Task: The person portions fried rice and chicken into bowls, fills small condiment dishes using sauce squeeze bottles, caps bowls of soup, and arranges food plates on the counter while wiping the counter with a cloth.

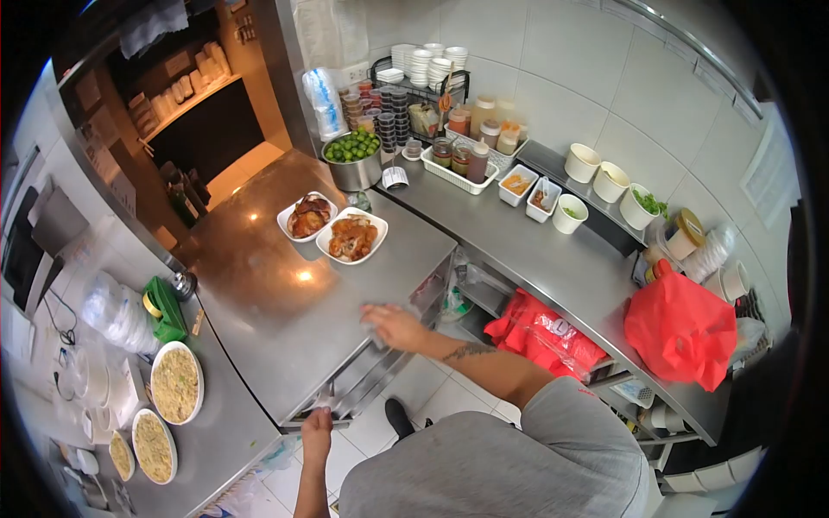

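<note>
Grey shirt [492, 470], steel counter [281, 324] beneath right grip [393, 326]

Bench [259, 324] before you: two dishes [380, 235] side by side, pot [358, 176] of limes [352, 147] behind them; three platters [199, 395] to your left, bag [682, 324] to your right.

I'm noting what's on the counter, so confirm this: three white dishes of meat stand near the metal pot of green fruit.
Not quite: the head view shows two white dishes of meat, not three. They do stand near the metal pot of green fruit.
</note>
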Demonstrator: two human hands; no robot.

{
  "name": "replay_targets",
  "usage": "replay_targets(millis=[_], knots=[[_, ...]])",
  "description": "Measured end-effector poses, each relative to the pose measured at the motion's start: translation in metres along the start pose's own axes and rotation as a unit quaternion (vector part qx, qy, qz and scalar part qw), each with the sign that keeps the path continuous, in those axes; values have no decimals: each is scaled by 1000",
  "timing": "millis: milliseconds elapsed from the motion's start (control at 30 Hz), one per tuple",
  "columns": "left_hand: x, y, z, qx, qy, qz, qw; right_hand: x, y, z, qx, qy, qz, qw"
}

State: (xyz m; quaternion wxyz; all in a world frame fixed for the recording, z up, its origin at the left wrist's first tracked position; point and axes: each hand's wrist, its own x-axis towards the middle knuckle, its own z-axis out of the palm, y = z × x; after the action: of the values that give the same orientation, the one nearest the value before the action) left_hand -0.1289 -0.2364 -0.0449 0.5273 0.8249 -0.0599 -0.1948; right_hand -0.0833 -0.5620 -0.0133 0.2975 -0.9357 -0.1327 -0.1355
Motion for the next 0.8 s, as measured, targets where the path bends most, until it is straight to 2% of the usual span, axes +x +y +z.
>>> replay_targets(millis=[100, 133, 233, 300, 367, 433, 500, 567, 633, 667, 700, 733, 767, 800], knots=[[-38, -43, 19, 59, 62, 59, 995, 0, 26, -8, -71, 75, 14, 995], [-50, -63, 18, 81, 51, 52, 994, 1, 28, -9, -80, 72, 23, 994], [-73, -134, -5, -61, -5, -198, 978, -1, 19, -10, -107, 53, 56, 991], [-91, -179, -24, -162, 129, -286, 936, -2, 9, -9, -127, 37, 85, 988], [-103, -223, -48, -185, 238, -335, 893, -3, 2, -4, -130, 35, 96, 986], [-123, -241, -72, -217, 286, -329, 873, -2, 0, 0, -136, 30, 108, 984], [-129, -260, -109, -281, 227, -386, 849, 0, -1, 2, -144, 25, 123, 982], [-130, -275, -131, -314, 304, -381, 815, 3, -3, 5, -152, 26, 141, 978], [-121, -286, -159, -369, 332, -386, 778, 10, -3, 13, -198, 28, 171, 965], [-123, -304, -173, -443, 285, -262, 809, 12, -2, 17, -240, 22, 186, 953], [-126, -345, -195, -448, 341, -272, 780, 9, -4, 29, -239, 114, 147, 953], [-131, -355, -200, -467, 368, -228, 771, 8, 7, 38, -283, 121, 141, 941], [-136, -384, -212, -463, 339, -195, 795, 8, 4, 38, -287, 133, 125, 940], [-138, -397, -214, -492, 404, -122, 761, 11, -6, 35, -268, 133, 136, 944]])
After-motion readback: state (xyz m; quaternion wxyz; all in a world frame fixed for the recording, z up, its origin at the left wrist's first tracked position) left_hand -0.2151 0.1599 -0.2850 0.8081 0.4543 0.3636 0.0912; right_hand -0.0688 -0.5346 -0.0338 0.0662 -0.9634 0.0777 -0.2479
